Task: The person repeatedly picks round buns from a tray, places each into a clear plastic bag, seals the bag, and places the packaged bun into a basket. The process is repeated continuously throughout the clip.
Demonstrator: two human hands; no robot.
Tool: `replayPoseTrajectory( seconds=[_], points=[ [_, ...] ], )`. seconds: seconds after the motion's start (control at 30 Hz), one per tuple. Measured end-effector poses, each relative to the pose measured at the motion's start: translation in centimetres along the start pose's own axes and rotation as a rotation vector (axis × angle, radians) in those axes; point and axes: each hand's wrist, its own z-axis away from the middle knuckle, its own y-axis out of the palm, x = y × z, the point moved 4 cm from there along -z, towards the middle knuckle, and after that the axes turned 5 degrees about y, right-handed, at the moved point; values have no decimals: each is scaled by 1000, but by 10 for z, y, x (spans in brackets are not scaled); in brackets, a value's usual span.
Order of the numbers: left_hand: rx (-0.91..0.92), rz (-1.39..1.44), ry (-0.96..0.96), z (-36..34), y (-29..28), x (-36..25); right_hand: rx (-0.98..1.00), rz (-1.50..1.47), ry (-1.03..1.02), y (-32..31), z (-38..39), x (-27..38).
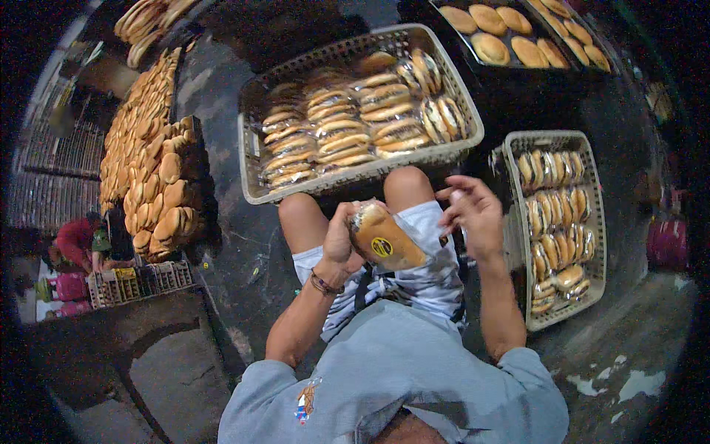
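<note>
Over my lap, my left hand [340,235] is closed around a bread bun [396,248] in a clear wrapper, with a round yellow-and-black sticker on it. White film bunches at the bun's upper end. To the right of the bun, apart from it, my right hand [477,218] is raised, its fingers loosely bent and spread. I make out nothing held in it. Just beyond my knees stands a large pale plastic crate [355,174], holding rows of wrapped filled buns [342,129].
A second pale crate [600,251] with wrapped buns stands at my right. Dark trays [518,65] of loose buns lie at the far right. Loose buns [151,174] are heaped at the left. Farther left, a person in red [78,240] is beside another crate [140,287].
</note>
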Motion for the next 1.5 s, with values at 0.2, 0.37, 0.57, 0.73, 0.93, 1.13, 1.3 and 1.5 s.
replayPoseTrajectory(
  seconds=[0.2,0.37,0.57,0.73,0.93,1.13,1.3,1.5],
  points=[
    [-105,1,-83,5,7,-4,-351,388,338,-194,-21,-198],
    [-144,-28,-20,10,-15,-24,-385,857,491,-247,-3,-324],
    [-140,-3,141,23,-28,-43,-382,952,561,-247,-13,-363],
    [-51,-16,88,37,-6,-47,-306,913,599,-248,-25,-364],
    [-181,-213,240,56,-38,-62,-358,769,435,-253,16,-346],
    [-24,-7,171,49,-42,-55,-366,773,533,-259,65,-327],
    [-86,-91,182,53,-32,-65,-446,1042,571,-243,61,-357],
    [-256,-204,371,74,7,-69,-471,1311,742,-268,56,-387]
  ],
)
